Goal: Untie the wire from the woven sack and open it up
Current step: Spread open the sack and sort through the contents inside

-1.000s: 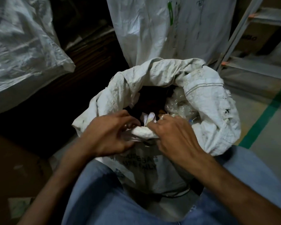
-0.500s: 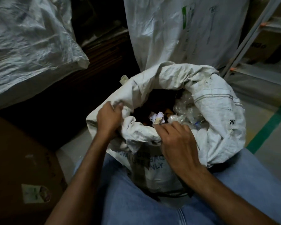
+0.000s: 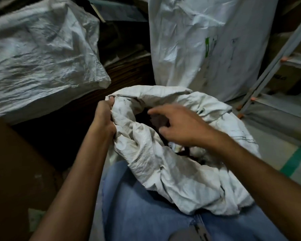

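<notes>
There is only one view, from a wide-angle camera worn on the person's head, and it looks forward and steeply down, so both bare forearms enter from the bottom edge and the light blue denim legs (image 3: 146,206) fill the lower middle. The camera is close to the crumpled white woven sack with the open mouth (image 3: 172,167), which lies in the centre with the left hand (image 3: 103,117) and the right hand (image 3: 181,126) at it. Further from the camera, at the upper edge, stand a wrinkled white woven bag (image 3: 42,54) on the left, a tall white bag with a green mark (image 3: 198,46) and a grey metal rack frame (image 3: 268,66) on the right.
</notes>
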`<act>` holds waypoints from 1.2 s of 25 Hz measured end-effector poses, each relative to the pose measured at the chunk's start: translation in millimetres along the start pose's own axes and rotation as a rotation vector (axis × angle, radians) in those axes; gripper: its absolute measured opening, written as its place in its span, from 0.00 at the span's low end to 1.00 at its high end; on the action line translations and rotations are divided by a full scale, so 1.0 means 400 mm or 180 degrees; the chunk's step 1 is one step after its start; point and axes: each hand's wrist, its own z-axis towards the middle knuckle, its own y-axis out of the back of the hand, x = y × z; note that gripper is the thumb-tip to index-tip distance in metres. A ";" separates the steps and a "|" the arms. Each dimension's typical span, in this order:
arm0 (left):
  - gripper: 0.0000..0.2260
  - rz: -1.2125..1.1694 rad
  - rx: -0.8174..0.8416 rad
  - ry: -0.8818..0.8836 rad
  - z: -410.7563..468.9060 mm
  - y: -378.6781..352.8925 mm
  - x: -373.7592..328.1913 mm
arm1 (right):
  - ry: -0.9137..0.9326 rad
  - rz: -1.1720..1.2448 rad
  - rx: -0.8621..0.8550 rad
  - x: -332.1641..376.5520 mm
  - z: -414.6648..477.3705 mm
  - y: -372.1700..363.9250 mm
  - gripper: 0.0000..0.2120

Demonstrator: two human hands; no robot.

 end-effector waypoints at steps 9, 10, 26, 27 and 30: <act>0.22 0.2323 -0.0089 -0.0842 0.185 0.027 -0.012 | 0.0119 0.0105 0.0397 -0.241 0.436 -0.062 0.09; 0.24 0.3163 -0.0380 -0.1712 0.206 0.011 -0.011 | -0.0034 0.0569 0.0634 -0.258 0.469 -0.047 0.10; 0.19 0.5457 0.1300 -0.1877 0.462 -0.131 -0.007 | -0.0540 -0.0877 -0.0330 -0.375 0.318 -0.171 0.25; 0.26 0.5662 0.1339 -0.2038 0.456 -0.138 0.000 | -0.0675 -0.0498 -0.0131 -0.397 0.345 -0.150 0.19; 0.49 0.6397 0.1386 -0.3284 0.426 -0.211 0.066 | -0.0942 0.0989 0.0870 -0.489 0.435 -0.086 0.13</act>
